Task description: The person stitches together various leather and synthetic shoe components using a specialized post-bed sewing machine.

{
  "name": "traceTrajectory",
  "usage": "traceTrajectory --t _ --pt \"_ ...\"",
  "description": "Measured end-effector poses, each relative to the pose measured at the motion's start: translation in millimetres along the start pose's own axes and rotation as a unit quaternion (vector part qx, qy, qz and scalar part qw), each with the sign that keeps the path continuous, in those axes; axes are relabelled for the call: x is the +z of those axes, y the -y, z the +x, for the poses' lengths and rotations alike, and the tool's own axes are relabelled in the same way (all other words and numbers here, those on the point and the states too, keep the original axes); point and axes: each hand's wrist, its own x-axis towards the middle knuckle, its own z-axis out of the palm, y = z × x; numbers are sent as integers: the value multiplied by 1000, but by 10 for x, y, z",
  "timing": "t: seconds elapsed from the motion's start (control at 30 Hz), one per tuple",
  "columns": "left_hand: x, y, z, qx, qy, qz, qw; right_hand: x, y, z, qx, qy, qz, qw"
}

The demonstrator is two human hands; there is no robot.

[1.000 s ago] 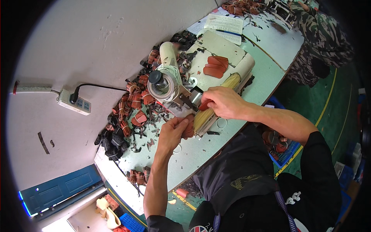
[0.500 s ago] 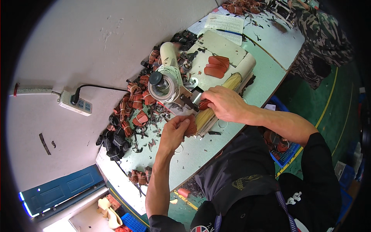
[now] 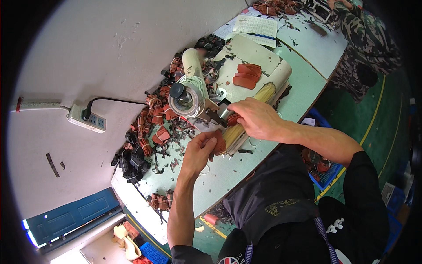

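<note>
My left hand (image 3: 197, 155) pinches a small stack of reddish-brown leather-like pieces (image 3: 219, 143) between thumb and fingers, at the front of a cream bench machine (image 3: 274, 66). Closed over more such pieces (image 3: 233, 119), my right hand (image 3: 259, 118) lies right beside the machine's metal foot (image 3: 215, 118). Its fingertips are partly hidden. Beneath both hands runs a yellowish padded strip (image 3: 237, 131) along the machine's near edge. Several loose reddish-brown pieces (image 3: 247, 76) lie fanned on the machine's top.
Tied bundles of brown pieces (image 3: 161, 135) and black bundles (image 3: 132, 163) crowd the wall side of the table, among dark scraps. An open notebook (image 3: 256, 29) lies behind the machine. A blue crate (image 3: 327, 175) stands below on the right. Another person in camouflage clothing (image 3: 367, 42) is at far right.
The whole view shifts very slightly. My right fingers move a little over the pieces at the metal foot, and my left hand keeps its pinch on the stack.
</note>
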Motion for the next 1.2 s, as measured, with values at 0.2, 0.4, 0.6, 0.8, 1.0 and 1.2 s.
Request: traceTrajectory --t 0.2,0.4,0.6,0.8,1.0,1.2 --pt "91 -73 104 -75 -82 99 989 19 -30 26 -2 30 74 997" --pt "108 -112 126 -41 -32 66 997 36 92 38 -9 4 29 1000" --pt "-13 -16 34 -38 -13 30 999 -46 -28 -4 13 18 37 999" --pt "158 -14 218 -50 -85 120 988 98 39 51 -13 8 85 996" --pt "8 -31 24 1 -6 -26 1000 18 42 -18 2 20 0 1000" --pt "94 -149 59 -86 -101 101 986 -16 -30 11 6 46 65 997"
